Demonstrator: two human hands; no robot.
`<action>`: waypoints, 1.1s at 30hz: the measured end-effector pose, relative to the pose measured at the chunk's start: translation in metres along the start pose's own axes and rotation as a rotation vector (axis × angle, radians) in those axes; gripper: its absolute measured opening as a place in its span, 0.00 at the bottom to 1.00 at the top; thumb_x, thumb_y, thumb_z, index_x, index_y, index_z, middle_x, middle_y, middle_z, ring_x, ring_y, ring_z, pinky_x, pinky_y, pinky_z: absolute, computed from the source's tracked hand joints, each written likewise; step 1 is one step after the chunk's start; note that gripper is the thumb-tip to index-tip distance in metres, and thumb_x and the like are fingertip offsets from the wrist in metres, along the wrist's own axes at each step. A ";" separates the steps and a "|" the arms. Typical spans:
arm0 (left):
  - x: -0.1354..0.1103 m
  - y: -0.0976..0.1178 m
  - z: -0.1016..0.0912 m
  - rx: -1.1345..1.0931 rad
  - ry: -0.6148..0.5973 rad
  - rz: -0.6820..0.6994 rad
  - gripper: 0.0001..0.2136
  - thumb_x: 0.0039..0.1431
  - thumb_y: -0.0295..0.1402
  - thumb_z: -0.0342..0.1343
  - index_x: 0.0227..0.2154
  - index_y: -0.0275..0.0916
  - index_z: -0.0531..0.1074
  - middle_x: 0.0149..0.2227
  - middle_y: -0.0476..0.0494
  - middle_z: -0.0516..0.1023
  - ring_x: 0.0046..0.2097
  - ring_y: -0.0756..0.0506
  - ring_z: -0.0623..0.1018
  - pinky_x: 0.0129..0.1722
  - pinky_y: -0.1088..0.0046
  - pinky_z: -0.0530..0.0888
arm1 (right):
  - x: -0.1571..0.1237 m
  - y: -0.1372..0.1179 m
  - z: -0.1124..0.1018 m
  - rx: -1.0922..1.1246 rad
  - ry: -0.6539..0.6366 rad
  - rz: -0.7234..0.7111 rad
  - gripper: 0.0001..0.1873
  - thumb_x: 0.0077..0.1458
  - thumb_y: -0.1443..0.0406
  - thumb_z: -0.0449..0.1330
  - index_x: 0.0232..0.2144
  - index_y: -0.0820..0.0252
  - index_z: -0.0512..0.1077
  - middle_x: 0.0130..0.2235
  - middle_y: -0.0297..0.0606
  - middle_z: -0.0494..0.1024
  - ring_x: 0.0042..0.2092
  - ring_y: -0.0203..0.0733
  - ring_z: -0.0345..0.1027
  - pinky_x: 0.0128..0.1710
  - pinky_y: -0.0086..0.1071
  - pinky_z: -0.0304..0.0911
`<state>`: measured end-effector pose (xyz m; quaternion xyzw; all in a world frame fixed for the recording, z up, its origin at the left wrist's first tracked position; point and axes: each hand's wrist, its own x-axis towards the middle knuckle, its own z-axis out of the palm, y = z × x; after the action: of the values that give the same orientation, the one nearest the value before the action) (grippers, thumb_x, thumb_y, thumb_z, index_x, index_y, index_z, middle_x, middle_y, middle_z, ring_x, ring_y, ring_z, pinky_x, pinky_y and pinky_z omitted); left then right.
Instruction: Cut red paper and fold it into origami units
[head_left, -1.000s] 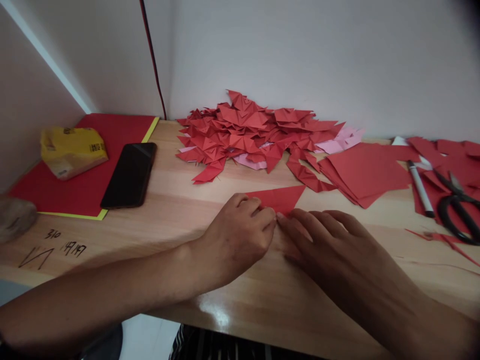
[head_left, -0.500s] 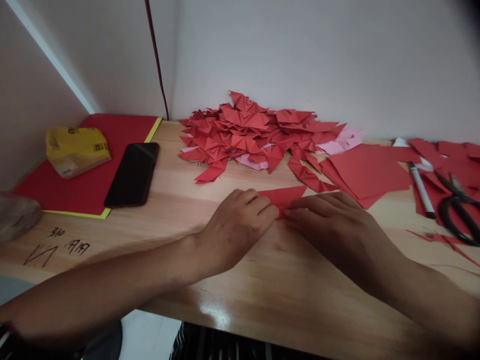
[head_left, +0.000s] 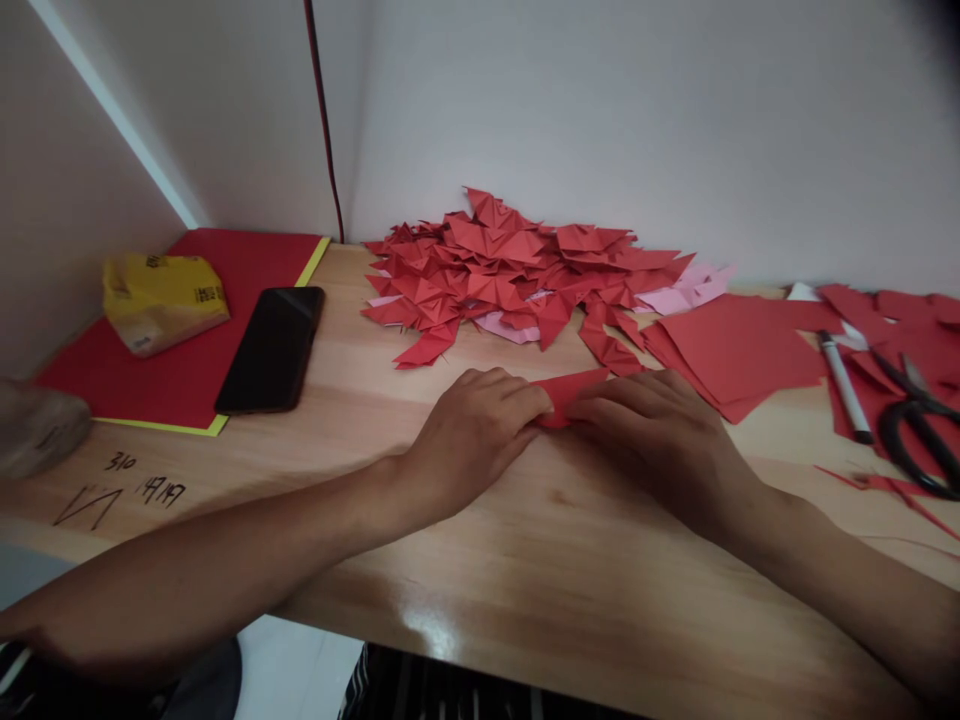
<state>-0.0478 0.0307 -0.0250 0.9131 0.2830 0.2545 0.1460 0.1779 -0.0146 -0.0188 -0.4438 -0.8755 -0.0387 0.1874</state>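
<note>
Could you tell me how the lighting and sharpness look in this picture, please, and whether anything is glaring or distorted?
Head view: soft, even light; a bright glare patch on the table near its front edge; faint shadows under the left hand and right hand on the red paper; the scissors at the right edge look soft and stretched; the top right corner is darkened.

Soft, even light, perhaps from above, leaves a glare patch on the table (head_left: 431,625). The top right corner is dark; the edges look stretched and soft.
</note>
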 end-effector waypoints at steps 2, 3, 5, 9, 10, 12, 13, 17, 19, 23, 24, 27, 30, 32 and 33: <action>0.000 0.001 0.000 0.009 0.001 0.004 0.02 0.63 0.30 0.54 0.35 0.38 0.70 0.35 0.49 0.77 0.39 0.47 0.73 0.42 0.69 0.67 | 0.000 0.001 0.000 0.035 0.013 -0.021 0.09 0.64 0.70 0.53 0.39 0.57 0.73 0.39 0.38 0.78 0.39 0.44 0.67 0.41 0.39 0.58; 0.000 0.002 0.000 0.013 -0.002 0.005 0.02 0.63 0.30 0.54 0.35 0.38 0.70 0.35 0.48 0.77 0.39 0.47 0.73 0.42 0.69 0.67 | -0.001 0.001 0.000 0.051 0.022 -0.024 0.10 0.64 0.71 0.53 0.39 0.56 0.73 0.39 0.37 0.78 0.39 0.43 0.67 0.41 0.39 0.58; 0.000 0.004 -0.001 0.012 -0.002 0.004 0.04 0.63 0.31 0.54 0.37 0.37 0.70 0.36 0.47 0.77 0.39 0.47 0.73 0.42 0.69 0.68 | -0.001 0.000 0.000 0.096 0.033 -0.019 0.10 0.63 0.71 0.53 0.40 0.55 0.73 0.41 0.37 0.79 0.41 0.43 0.68 0.42 0.39 0.58; -0.003 0.011 -0.003 0.015 -0.010 0.046 0.06 0.65 0.32 0.52 0.37 0.37 0.72 0.35 0.48 0.78 0.37 0.48 0.73 0.41 0.69 0.69 | 0.001 -0.008 -0.004 0.220 0.014 0.043 0.08 0.64 0.67 0.53 0.36 0.56 0.72 0.38 0.38 0.78 0.40 0.41 0.71 0.41 0.37 0.63; -0.003 0.012 -0.003 0.014 -0.015 0.061 0.06 0.65 0.32 0.52 0.36 0.37 0.73 0.34 0.48 0.78 0.37 0.48 0.73 0.40 0.69 0.69 | 0.001 -0.010 -0.005 0.243 0.010 0.076 0.08 0.64 0.66 0.53 0.34 0.57 0.71 0.36 0.37 0.78 0.38 0.41 0.71 0.40 0.35 0.64; -0.005 0.014 -0.003 -0.001 -0.029 0.073 0.07 0.66 0.32 0.51 0.36 0.37 0.73 0.34 0.48 0.78 0.36 0.48 0.74 0.40 0.70 0.70 | 0.002 -0.014 -0.007 0.277 -0.013 0.136 0.09 0.64 0.65 0.53 0.32 0.57 0.70 0.32 0.36 0.77 0.35 0.39 0.71 0.36 0.33 0.65; -0.005 0.015 -0.004 -0.014 -0.035 0.068 0.07 0.66 0.31 0.51 0.37 0.36 0.73 0.34 0.47 0.78 0.36 0.48 0.74 0.40 0.70 0.70 | 0.002 -0.015 -0.008 0.284 -0.031 0.165 0.10 0.65 0.64 0.52 0.31 0.56 0.70 0.32 0.35 0.77 0.34 0.39 0.71 0.34 0.33 0.65; -0.006 0.016 -0.005 -0.032 -0.046 0.029 0.07 0.66 0.30 0.50 0.40 0.35 0.72 0.36 0.46 0.78 0.39 0.48 0.75 0.42 0.71 0.72 | 0.001 -0.014 -0.008 0.252 -0.081 0.266 0.11 0.65 0.62 0.51 0.31 0.56 0.69 0.31 0.35 0.76 0.32 0.38 0.70 0.31 0.31 0.64; -0.006 0.016 -0.006 -0.024 -0.051 0.020 0.07 0.66 0.30 0.50 0.40 0.35 0.71 0.36 0.45 0.78 0.40 0.48 0.75 0.44 0.70 0.72 | 0.001 -0.012 -0.007 0.228 -0.084 0.286 0.11 0.65 0.62 0.51 0.31 0.56 0.68 0.31 0.35 0.75 0.31 0.38 0.69 0.31 0.31 0.63; -0.006 0.014 -0.005 -0.013 -0.054 0.017 0.05 0.65 0.27 0.50 0.38 0.35 0.71 0.36 0.46 0.77 0.41 0.47 0.74 0.46 0.69 0.71 | 0.004 -0.011 -0.005 0.211 -0.091 0.293 0.10 0.65 0.63 0.51 0.31 0.57 0.67 0.31 0.35 0.74 0.31 0.38 0.68 0.31 0.31 0.62; -0.006 0.013 -0.004 -0.017 -0.047 0.021 0.05 0.65 0.27 0.50 0.38 0.36 0.71 0.37 0.46 0.77 0.42 0.47 0.74 0.46 0.69 0.70 | 0.004 -0.011 -0.004 0.208 -0.092 0.298 0.10 0.65 0.63 0.51 0.31 0.57 0.67 0.31 0.35 0.74 0.31 0.37 0.68 0.31 0.30 0.62; -0.005 0.011 -0.003 -0.025 -0.025 0.025 0.04 0.65 0.26 0.51 0.39 0.36 0.70 0.39 0.46 0.77 0.43 0.48 0.74 0.48 0.69 0.70 | 0.005 -0.011 -0.003 0.191 -0.091 0.304 0.10 0.65 0.63 0.51 0.31 0.57 0.67 0.31 0.35 0.75 0.31 0.37 0.68 0.30 0.30 0.61; -0.003 0.008 -0.003 -0.012 -0.026 0.018 0.04 0.65 0.27 0.51 0.41 0.38 0.69 0.39 0.47 0.77 0.42 0.49 0.74 0.46 0.70 0.69 | 0.003 -0.011 -0.003 0.171 -0.072 0.304 0.10 0.65 0.63 0.50 0.31 0.57 0.67 0.31 0.35 0.75 0.31 0.37 0.68 0.30 0.31 0.61; -0.002 0.008 -0.003 0.003 -0.025 0.023 0.05 0.65 0.28 0.51 0.42 0.38 0.69 0.37 0.48 0.77 0.40 0.49 0.74 0.45 0.70 0.69 | 0.000 -0.010 -0.003 0.163 -0.058 0.300 0.10 0.66 0.63 0.50 0.31 0.57 0.66 0.31 0.35 0.75 0.31 0.37 0.68 0.30 0.31 0.61; -0.003 0.008 -0.003 0.012 -0.022 0.027 0.05 0.66 0.29 0.51 0.41 0.37 0.69 0.36 0.48 0.77 0.39 0.49 0.75 0.44 0.70 0.69 | -0.001 -0.010 -0.004 0.162 -0.054 0.295 0.10 0.66 0.63 0.50 0.32 0.56 0.66 0.31 0.35 0.75 0.31 0.38 0.68 0.31 0.31 0.62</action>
<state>-0.0479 0.0229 -0.0202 0.9204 0.2707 0.2446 0.1403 0.1715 -0.0221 -0.0149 -0.5518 -0.8058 0.0719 0.2025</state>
